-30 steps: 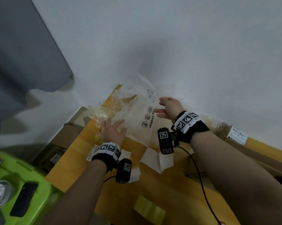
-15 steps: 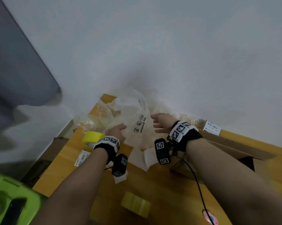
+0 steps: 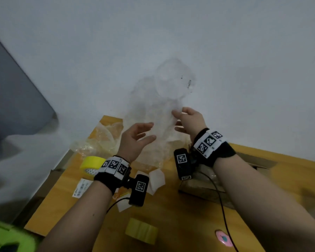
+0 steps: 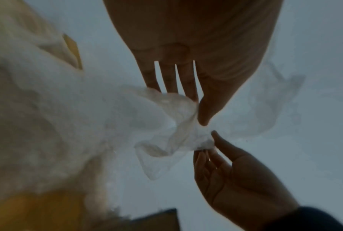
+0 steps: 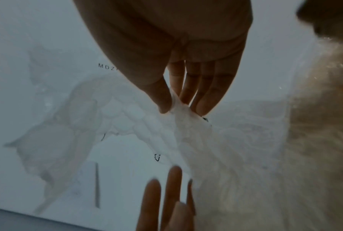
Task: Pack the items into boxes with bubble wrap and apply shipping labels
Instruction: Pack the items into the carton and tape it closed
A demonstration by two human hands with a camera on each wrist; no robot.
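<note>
Thumb and forefinger of the right hand (image 5: pixel 186 65) were nipped together on a bunched edge of the bubble wrap (image 3: pixel 158 124), and that pinch alone held the sheet up against the wall. The left hand (image 3: pixel 135 140) hung just beside the sheet with its fingers (image 4: pixel 188 81) straight and spread, tips at the film, gripping nothing firmly that I could see.

From that pinch the wrap trailed down to the heap of plastic at the back of the wooden table (image 3: pixel 171 224).

The risk, as I judged it: one small pinch on slick film could slip, or the trailing end could drag the loose paper slips (image 3: pixel 155 180) and the yellow tape roll (image 3: pixel 93 163) beside the heap.

The right wrist view showed the pinch itself and the bubbles in the film; the head view hid that behind the knuckles, yet only it showed the table, the tape and the open cardboard box (image 3: pixel 244 160) to the right.
</note>
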